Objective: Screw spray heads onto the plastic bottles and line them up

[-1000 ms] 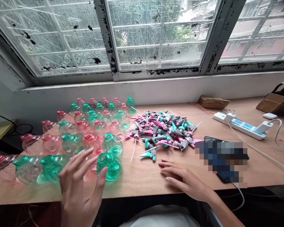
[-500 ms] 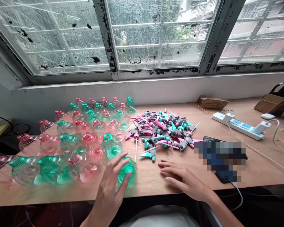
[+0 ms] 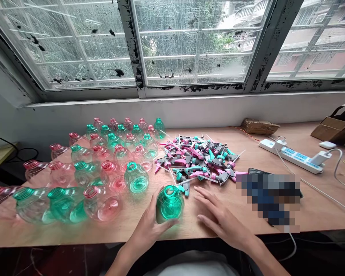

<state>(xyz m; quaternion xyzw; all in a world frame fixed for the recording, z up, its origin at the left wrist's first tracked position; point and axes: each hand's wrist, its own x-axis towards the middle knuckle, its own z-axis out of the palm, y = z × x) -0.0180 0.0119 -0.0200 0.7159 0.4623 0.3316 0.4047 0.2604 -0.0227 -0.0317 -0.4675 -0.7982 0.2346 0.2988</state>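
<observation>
A clear green bottle [image 3: 171,203] without a cap stands upright near the table's front edge. My left hand [image 3: 153,218] is wrapped round its left and front side, thumb across the front. To its right, my right hand [image 3: 221,218] hovers low over the table with fingers apart and nothing in them. Just beyond both hands lies a heap of pink, teal and grey spray trigger heads [image 3: 201,157] with thin white tubes. Left of my left hand another green bottle [image 3: 136,178] stands at the edge of the rows.
Rows of open pink and green bottles [image 3: 103,203] fill the table's left side. On the right are a pixelated dark phone [image 3: 271,199], a white power strip [image 3: 290,155] with cables, and a brown paper packet [image 3: 260,126]. Windows rise behind the table.
My left hand has closed round the green bottle and moved it right, to in front of the heap. My right hand's fingers have lifted and spread slightly.
</observation>
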